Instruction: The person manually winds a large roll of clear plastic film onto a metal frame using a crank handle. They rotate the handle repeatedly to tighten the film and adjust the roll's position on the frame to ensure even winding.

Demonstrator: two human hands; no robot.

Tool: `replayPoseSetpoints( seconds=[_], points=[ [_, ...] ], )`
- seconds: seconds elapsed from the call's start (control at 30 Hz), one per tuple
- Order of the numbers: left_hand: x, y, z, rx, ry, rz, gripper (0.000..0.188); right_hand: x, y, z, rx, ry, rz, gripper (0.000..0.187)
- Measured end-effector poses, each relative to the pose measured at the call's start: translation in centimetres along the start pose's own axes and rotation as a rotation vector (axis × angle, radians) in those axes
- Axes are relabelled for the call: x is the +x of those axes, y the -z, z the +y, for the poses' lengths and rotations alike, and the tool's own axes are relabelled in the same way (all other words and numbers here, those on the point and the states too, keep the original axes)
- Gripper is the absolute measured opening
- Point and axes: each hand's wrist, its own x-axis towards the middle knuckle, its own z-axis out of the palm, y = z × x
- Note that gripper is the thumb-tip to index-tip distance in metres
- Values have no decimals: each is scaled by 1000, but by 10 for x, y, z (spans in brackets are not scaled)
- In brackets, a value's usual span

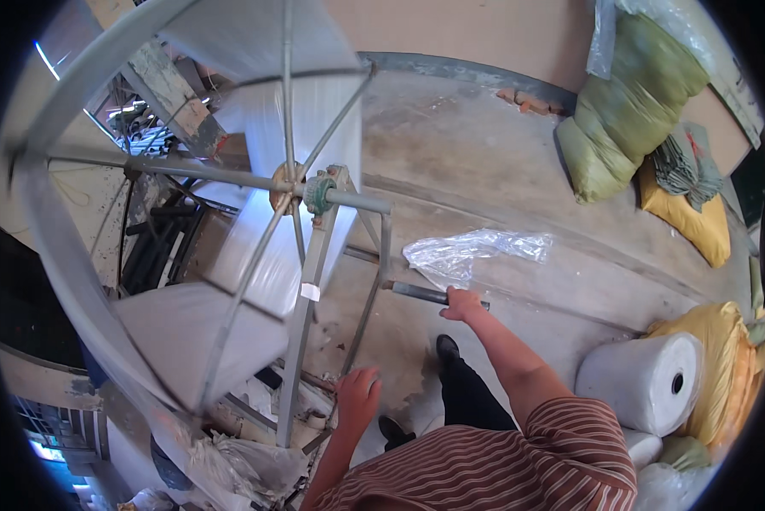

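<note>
Two hands: right point(462, 303) wrapped around crank handle point(421, 294), left point(359, 392) loosely half-open

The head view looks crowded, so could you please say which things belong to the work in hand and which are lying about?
In use:
crank handle in the right hand
spoked wheel
white film on it

Apparently lying about:
clear plastic
green sack
white roll

Large spoked metal reel point(283, 188), pale translucent film point(323, 106) and crank point(386, 247)
Stands upright around a horizontal grey axle point(357, 201), blurred toward the left; continues rightward into the bent crank, ending in a straight dark grip point(416, 292), slanted slightly down to the right.
</note>
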Motion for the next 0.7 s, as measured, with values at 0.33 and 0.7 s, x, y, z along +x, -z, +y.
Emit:
replayPoseSetpoints(
  seconds=[0.33,0.7],
  points=[
    [64,2,103,232,-534,182,63,-216,93,-58,182,231,257,40],
    [275,25,196,346,-883,708,79,-365,50,110,297,-244,1070,34]
  ],
)
